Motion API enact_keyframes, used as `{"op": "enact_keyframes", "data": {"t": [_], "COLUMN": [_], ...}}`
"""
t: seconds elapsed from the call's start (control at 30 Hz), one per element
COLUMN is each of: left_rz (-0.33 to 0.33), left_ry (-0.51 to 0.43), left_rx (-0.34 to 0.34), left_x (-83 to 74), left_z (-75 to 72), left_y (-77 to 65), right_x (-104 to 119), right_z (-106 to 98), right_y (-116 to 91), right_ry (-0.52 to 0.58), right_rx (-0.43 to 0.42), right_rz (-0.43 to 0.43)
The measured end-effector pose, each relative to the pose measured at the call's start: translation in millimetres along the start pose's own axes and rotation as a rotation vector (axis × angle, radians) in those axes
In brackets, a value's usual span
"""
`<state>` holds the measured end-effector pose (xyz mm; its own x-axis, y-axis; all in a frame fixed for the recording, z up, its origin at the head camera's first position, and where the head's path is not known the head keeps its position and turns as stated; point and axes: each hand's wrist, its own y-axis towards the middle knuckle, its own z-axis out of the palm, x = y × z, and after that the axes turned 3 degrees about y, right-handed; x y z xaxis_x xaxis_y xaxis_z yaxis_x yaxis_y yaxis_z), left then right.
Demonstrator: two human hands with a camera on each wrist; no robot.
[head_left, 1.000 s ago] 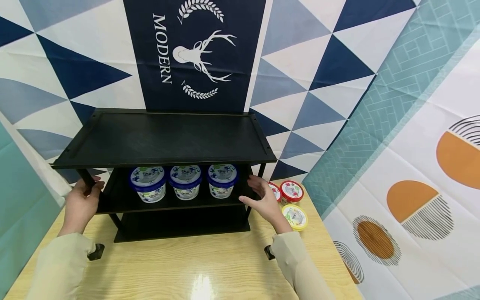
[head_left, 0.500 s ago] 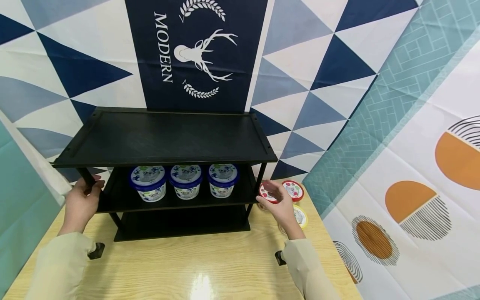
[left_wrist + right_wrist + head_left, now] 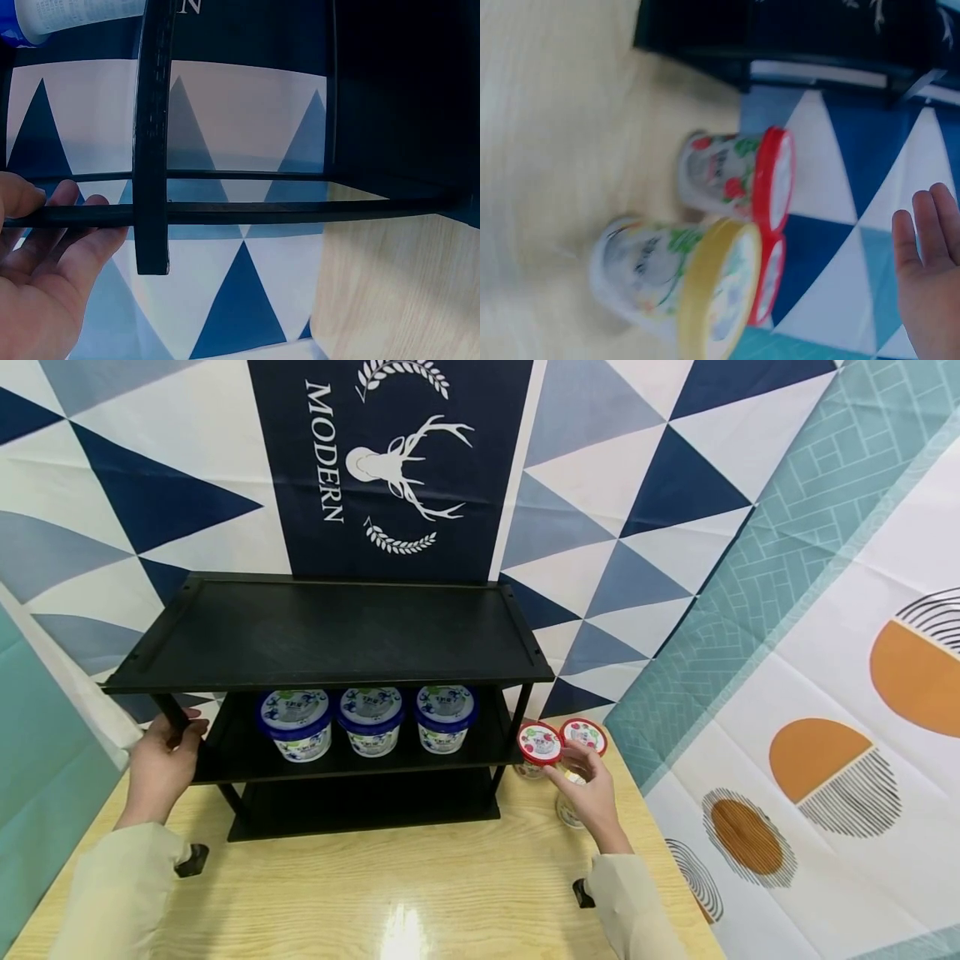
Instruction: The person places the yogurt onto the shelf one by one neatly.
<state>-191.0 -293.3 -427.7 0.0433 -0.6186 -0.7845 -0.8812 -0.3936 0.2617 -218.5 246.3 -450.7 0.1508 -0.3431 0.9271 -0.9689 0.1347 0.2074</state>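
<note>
My left hand [image 3: 157, 772] grips the left upright post of a black three-tier shelf rack [image 3: 345, 635]; in the left wrist view, thumb and fingers curl round the post [image 3: 82, 217]. To the rack's right, my right hand [image 3: 594, 793] hovers with fingers spread and slightly bent, holding nothing. Beneath it stands a yellow-lidded tub [image 3: 720, 292], partly hidden in the head view. Close by are two red-lidded tubs, one nearer the rack [image 3: 539, 743] and one farther back [image 3: 583, 736]. The right wrist view shows a gap between my hand and these tubs.
Three blue-lidded tubs [image 3: 371, 723] stand in a row on the middle tier. The bottom tier [image 3: 367, 806] sits on the light wooden table [image 3: 360, 893]. Patterned cloth walls [image 3: 600, 485] rise behind and at the right.
My right hand has moved from the rack's right end rightward to above the yellow-lidded tub, uncovering the nearer red-lidded tub. My left hand keeps its grip on the post.
</note>
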Motion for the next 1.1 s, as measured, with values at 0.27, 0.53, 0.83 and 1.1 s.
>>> {"op": "enact_keyframes", "data": {"t": [0.27, 0.53, 0.83, 1.1], "left_rz": [0.011, 0.004, 0.004, -0.001], "left_ry": [0.000, -0.016, 0.001, -0.009], "left_rx": [-0.013, -0.011, -0.009, 0.006], "left_x": [1.0, 1.2, 1.1, 3.3], "left_z": [0.1, 1.0, 0.1, 1.0], "left_y": [0.8, 1.0, 0.6, 0.6], "right_x": [-41, -72, -93, -113], "right_z": [-20, -40, -62, -67], "right_y": [0, -10, -22, -30], "right_ry": [-0.011, -0.080, -0.125, -0.138], "right_rx": [-0.073, -0.152, -0.184, -0.165], "right_rz": [0.065, 0.111, 0.189, 0.256]}}
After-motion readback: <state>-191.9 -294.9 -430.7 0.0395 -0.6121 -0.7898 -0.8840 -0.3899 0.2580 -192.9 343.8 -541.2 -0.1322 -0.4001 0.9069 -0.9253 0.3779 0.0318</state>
